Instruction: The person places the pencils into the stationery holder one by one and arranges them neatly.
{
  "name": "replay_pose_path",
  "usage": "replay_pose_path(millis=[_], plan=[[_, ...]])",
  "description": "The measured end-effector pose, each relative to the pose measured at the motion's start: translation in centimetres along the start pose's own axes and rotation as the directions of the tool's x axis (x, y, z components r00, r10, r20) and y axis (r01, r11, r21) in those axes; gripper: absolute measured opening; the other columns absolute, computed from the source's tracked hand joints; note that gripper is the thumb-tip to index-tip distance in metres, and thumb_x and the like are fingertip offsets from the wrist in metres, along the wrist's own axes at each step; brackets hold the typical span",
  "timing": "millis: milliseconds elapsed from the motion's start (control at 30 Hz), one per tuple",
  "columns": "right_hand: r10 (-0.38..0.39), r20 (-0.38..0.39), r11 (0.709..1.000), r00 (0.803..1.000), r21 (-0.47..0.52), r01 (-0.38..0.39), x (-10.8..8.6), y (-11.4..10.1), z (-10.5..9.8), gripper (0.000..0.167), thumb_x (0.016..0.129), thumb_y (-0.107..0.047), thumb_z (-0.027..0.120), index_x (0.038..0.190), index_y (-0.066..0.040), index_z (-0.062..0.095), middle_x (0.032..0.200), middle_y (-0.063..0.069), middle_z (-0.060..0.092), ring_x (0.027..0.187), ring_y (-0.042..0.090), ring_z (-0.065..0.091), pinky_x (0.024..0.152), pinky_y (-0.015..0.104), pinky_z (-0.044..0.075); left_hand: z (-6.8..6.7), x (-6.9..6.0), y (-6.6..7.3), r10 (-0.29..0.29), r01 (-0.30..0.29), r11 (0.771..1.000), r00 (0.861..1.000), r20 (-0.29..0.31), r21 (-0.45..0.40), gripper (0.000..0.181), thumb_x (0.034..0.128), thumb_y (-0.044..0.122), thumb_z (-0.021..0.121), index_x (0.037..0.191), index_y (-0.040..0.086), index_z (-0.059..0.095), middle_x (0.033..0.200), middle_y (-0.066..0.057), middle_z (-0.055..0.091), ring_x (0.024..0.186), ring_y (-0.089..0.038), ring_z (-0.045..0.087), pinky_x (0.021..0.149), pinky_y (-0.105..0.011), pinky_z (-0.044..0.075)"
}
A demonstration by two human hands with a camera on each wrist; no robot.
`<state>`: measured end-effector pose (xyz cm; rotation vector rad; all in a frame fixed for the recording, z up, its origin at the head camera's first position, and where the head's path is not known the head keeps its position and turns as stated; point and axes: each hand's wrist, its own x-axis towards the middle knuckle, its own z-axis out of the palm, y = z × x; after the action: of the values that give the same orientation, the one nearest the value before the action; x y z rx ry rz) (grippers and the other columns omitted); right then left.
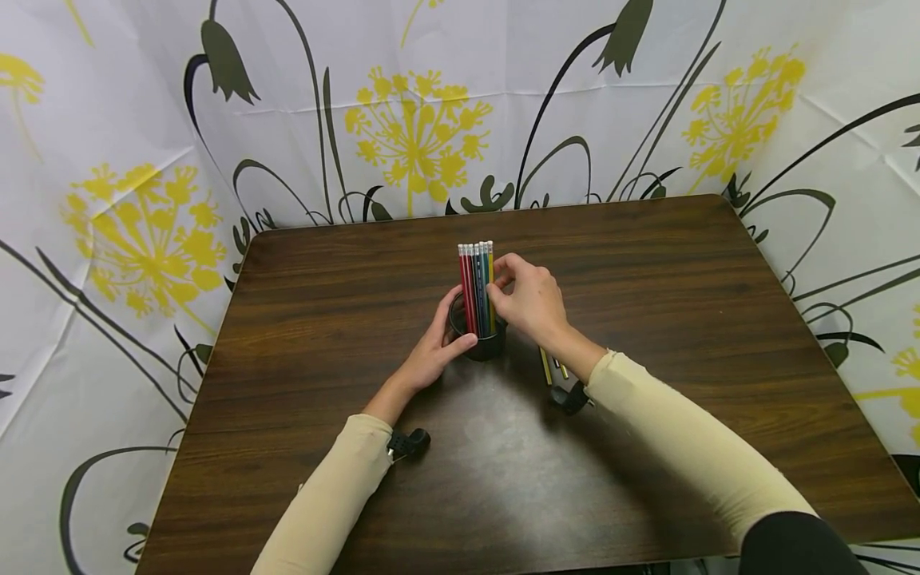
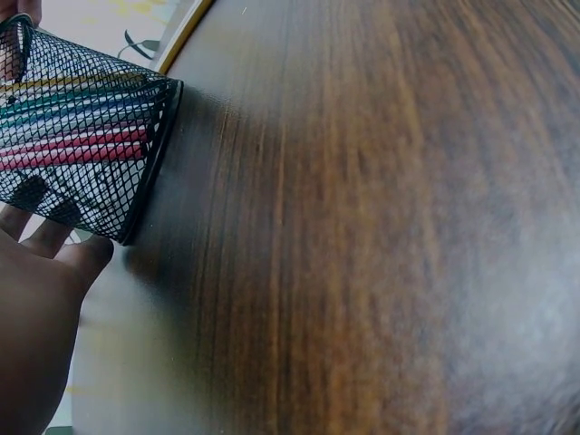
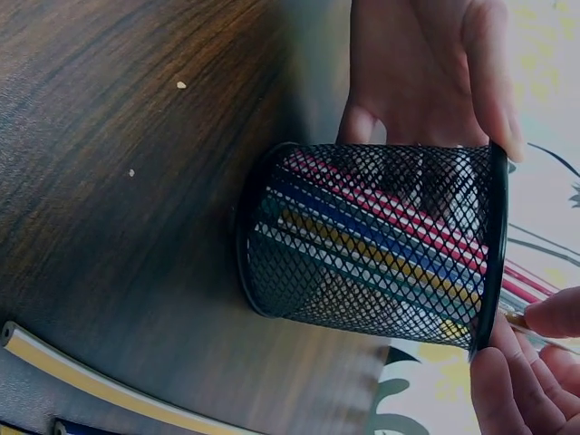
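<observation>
A black mesh pencil cup (image 1: 489, 349) stands upright on the table, holding several pencils (image 1: 470, 291) in red, blue, green and yellow, eraser ends up. My left hand (image 1: 430, 351) grips the cup from its left side, thumb near the front and fingers around the wall. At the cup's right rim, my right hand (image 1: 534, 303) pinches a yellow pencil (image 1: 492, 267) between thumb and finger, with its lower part inside the mesh. The right wrist view shows the left hand (image 3: 417, 77) against the cup's far side and the right fingertips at the rim.
On the brown wooden table (image 1: 323, 319), a few loose pencils (image 1: 546, 369) lie right of the cup, partly hidden under the right forearm. A yellow pencil (image 3: 109, 385) is among them. A floral cloth (image 1: 417, 120) hangs behind the table.
</observation>
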<state>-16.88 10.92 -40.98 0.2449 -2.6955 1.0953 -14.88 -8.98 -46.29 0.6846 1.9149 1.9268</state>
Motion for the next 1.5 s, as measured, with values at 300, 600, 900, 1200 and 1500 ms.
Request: replay_pose_path(millis=[300, 600, 900, 1200, 1500], plan=[[0.051, 0.021, 0.998, 0.998, -0.03, -0.05, 0.6, -0.4, 0.1, 0.025, 0.088, -0.022, 0.071, 0.111, -0.011, 0.067, 0.082, -0.003, 0.069, 0.062, 0.012, 0.06, 0.054, 0.034, 0.047, 0.0, 0.0, 0.0, 0.001, -0.002, 1.0, 1.0, -0.007, -0.015, 0.076, 0.0973, -0.006, 0.051, 0.157, 0.01, 0.005, 0.157, -0.023, 0.015, 0.14, -0.043, 0.027, 0.11, -0.06, 0.022], [0.094, 0.049, 0.995, 0.994, -0.045, -0.092, 0.9, -0.5, 0.3, 0.024, 0.088, -0.024, 0.071, 0.108, -0.01, 0.07, 0.083, -0.002, 0.07, 0.068, 0.014, 0.062, 0.058, 0.036, 0.049, -0.4, 0.4, -1.8, -0.003, 0.003, 1.0, 1.0, -0.009, -0.009, 0.079, 0.0975, -0.003, 0.053, 0.157, 0.015, 0.005, 0.158, -0.021, 0.015, 0.14, -0.041, 0.027, 0.11, -0.058, 0.025], [0.115, 0.105, 0.992, 0.988, 0.048, -0.121, 1.4, 0.0, -1.2, 0.03, 0.092, -0.03, 0.07, 0.111, -0.008, 0.07, 0.084, 0.0, 0.07, 0.06, 0.011, 0.063, 0.056, 0.033, 0.048, -0.5, 0.5, -2.9, 0.02, -0.02, 1.0, 1.0, -0.021, 0.001, 0.078, 0.099, 0.002, 0.055, 0.157, 0.026, 0.008, 0.158, -0.013, 0.02, 0.138, -0.035, 0.034, 0.109, -0.051, 0.032], [0.298, 0.146, 0.953, 0.943, -0.1, -0.285, 1.8, 5.0, -2.2, 0.024, 0.092, -0.032, 0.067, 0.106, -0.013, 0.071, 0.092, 0.002, 0.071, 0.079, 0.02, 0.065, 0.071, 0.041, 0.049, -0.6, 0.5, -2.9, 0.039, -0.039, 0.999, 0.999, -0.028, 0.017, 0.079, 0.0975, 0.003, 0.058, 0.157, 0.026, 0.011, 0.157, -0.014, 0.022, 0.138, -0.036, 0.035, 0.108, -0.052, 0.033], [0.391, 0.283, 0.911, 0.876, -0.254, -0.324, 0.6, 8.8, -1.6, 0.025, 0.09, -0.031, 0.069, 0.104, -0.01, 0.071, 0.101, 0.007, 0.07, 0.091, 0.027, 0.062, 0.078, 0.046, 0.048, -0.5, 0.5, -3.0, 0.024, -0.024, 0.999, 0.999, -0.024, 0.026, 0.079, 0.098, 0.004, 0.058, 0.157, 0.029, 0.011, 0.156, -0.012, 0.025, 0.136, -0.033, 0.038, 0.107, -0.043, 0.037]])
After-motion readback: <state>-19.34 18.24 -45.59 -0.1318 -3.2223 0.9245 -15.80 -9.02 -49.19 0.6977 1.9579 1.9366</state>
